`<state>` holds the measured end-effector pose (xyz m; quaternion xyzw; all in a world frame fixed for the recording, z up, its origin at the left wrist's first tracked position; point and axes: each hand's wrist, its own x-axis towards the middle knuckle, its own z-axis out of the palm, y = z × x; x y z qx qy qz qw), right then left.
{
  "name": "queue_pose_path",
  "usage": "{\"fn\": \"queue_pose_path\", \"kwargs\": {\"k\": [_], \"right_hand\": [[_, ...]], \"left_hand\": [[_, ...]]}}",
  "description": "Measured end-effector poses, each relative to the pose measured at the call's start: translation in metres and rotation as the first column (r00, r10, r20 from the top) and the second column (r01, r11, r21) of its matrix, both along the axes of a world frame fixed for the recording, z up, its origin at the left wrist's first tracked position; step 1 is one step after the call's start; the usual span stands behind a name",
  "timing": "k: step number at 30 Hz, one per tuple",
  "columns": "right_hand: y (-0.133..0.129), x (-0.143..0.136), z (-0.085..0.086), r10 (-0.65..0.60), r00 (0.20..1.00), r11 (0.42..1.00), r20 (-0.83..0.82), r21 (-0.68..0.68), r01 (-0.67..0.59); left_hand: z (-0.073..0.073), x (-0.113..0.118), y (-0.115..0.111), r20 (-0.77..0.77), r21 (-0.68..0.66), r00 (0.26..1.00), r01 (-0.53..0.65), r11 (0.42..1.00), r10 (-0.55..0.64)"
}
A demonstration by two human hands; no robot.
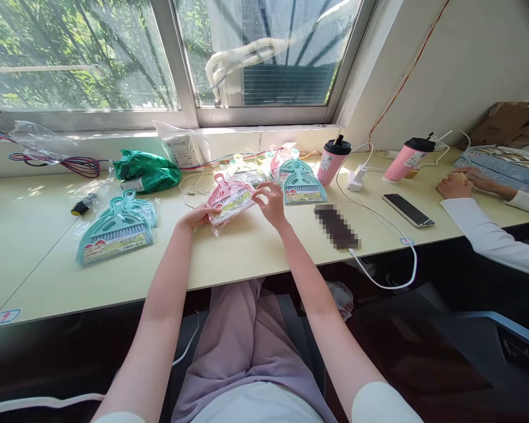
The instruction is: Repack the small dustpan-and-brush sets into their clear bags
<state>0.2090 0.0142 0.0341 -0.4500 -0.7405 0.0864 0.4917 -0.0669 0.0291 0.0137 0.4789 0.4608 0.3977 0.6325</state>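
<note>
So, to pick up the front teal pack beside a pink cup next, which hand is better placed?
Probably the right hand: it's nearer the teal pack than the left hand, though both touch the pink pack.

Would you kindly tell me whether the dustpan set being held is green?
No, the dustpan set held in the left hand, with the right hand at its edge, is pink.

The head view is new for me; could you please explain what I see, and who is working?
There is no machine: a person works with bare hands, and the camera sits on their head, looking forward and down. The left hand holds a pink wrapped dustpan-and-brush set; the right hand has its fingers at the other edge. On the pale table are turquoise sets, a green bag, two lidded pink cups and a phone. Another person's hands are at the right.
</note>
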Motion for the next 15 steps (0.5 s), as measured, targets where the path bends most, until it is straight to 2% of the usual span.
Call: {"fn": "queue_pose_path", "kwargs": {"k": [2, 6, 12, 15], "right_hand": [[0.001, -0.001, -0.001, -0.001, 1.000, 0.999, -0.029, -0.044, -0.001], [0.003, -0.002, -0.004, -0.027, 0.995, 0.991, -0.092, -0.132, 0.015], [0.004, -0.004, -0.010, -0.217, 0.966, 0.969, -0.141, -0.149, 0.196], [0.006, -0.004, -0.014, -0.153, 0.967, 0.981, -0.202, -0.146, 0.125]], "left_hand": [[0.001, 0.003, -0.001, -0.037, -0.024, 0.999, 0.035, 0.999, -0.036], [0.001, 0.010, -0.004, -0.040, 0.031, 0.996, 0.076, 0.997, -0.075], [-0.001, 0.019, -0.006, -0.035, 0.036, 0.996, 0.079, 0.996, -0.078], [0.001, 0.021, -0.007, -0.064, 0.074, 0.993, 0.102, 0.992, -0.097]]}}
